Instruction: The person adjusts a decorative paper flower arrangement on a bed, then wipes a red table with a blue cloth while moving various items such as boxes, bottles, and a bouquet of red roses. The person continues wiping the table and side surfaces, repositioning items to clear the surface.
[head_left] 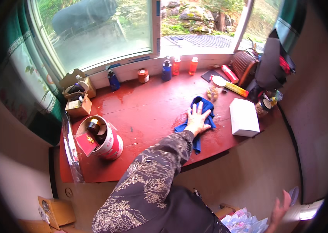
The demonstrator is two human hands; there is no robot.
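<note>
My left hand (198, 121) lies flat with fingers spread on a crumpled dark blue cloth (197, 144), pressing it to the red tabletop (152, 101). One end of the cloth hangs toward the table's near edge. Wet streaks show on the red surface around it. My right hand (280, 207) is away from the table at the lower right, its fingers stretched upward, with nothing seen in it. Just beyond the cloth stands a clear jar (213, 93) with a white lid. To the right of the cloth is a white box (244, 117).
At the left stand a round bucket (111, 144) of odds and ends and a cardboard box (79, 107). Along the window sit blue bottles (166, 70), orange bottles (193, 66) and a candle-like jar (143, 75). A brown basket-like bag (244, 66) and wrapped bouquet (271, 62) fill the back right.
</note>
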